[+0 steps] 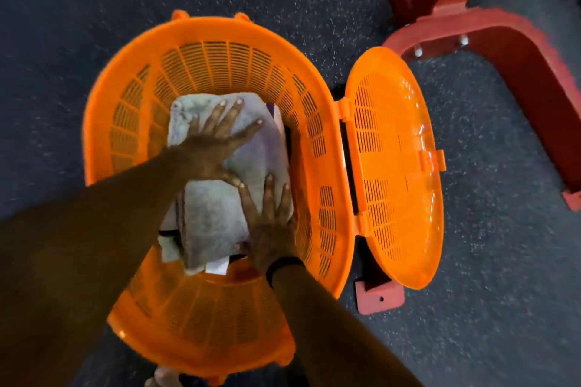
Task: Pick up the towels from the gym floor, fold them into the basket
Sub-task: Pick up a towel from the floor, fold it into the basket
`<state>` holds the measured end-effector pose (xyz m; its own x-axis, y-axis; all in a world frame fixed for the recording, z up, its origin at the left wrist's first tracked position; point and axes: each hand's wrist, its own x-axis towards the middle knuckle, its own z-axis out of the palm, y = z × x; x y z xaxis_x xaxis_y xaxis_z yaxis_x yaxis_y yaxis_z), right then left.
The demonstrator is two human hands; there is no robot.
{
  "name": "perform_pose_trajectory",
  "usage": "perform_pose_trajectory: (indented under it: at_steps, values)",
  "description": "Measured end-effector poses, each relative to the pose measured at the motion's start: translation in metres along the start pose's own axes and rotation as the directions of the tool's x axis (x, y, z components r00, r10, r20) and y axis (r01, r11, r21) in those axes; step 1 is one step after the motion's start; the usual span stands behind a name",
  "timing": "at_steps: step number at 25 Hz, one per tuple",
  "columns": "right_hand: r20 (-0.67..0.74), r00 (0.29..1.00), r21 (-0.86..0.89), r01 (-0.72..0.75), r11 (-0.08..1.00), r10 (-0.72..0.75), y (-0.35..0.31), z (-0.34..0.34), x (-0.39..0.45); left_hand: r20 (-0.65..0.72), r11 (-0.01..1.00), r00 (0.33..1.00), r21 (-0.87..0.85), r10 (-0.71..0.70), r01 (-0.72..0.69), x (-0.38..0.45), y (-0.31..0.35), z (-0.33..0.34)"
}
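An orange slotted basket (pixel 220 60) stands on the dark gym floor in the middle of the view. Inside it lies a folded grey towel (pixel 213 214) on top of other folded cloth. My left hand (pixel 217 138) lies flat on the far half of the towel, fingers spread and straight. My right hand (pixel 270 223) presses flat on the near right part of the towel, fingers straight, a dark band on its wrist. Both hands are inside the basket.
The basket's orange lid (pixel 396 166) hangs open to the right on its hinges. A red metal machine frame (pixel 490 28) stands at the upper right, with a red foot plate (pixel 377 295) close to the basket's right side. Speckled dark floor (pixel 78 25) surrounds it.
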<state>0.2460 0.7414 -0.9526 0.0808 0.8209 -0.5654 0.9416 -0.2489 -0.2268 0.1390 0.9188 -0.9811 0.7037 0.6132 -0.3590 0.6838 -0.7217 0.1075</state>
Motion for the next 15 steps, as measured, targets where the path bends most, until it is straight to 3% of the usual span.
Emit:
perform_pose_trajectory:
  at_steps: [1,3,7,12,15]
  values:
    - [0.012,1.000,-0.023,-0.016,1.000,0.016,0.003,0.003,0.010,-0.069,0.999,0.997,-0.014,-0.031,0.030,0.006,-0.004,0.018]
    - [0.084,0.996,-0.052,-0.014,0.999,0.018,-0.001,0.002,0.010,-0.060,0.997,0.998,-0.070,0.025,-0.029,0.006,-0.008,0.017]
    - [0.159,0.987,-0.017,0.030,0.999,-0.027,-0.011,-0.032,-0.017,0.067,0.992,0.996,-0.113,0.057,-0.049,-0.026,-0.007,-0.043]
    - [0.188,0.981,0.136,0.031,0.990,-0.056,-0.028,-0.145,-0.092,0.302,0.995,0.953,-0.101,0.017,0.014,-0.103,-0.013,-0.160]
    - [0.088,0.994,0.140,0.052,0.989,-0.064,-0.043,-0.248,-0.140,0.238,0.987,0.970,-0.142,-0.044,0.080,-0.160,-0.020,-0.278]
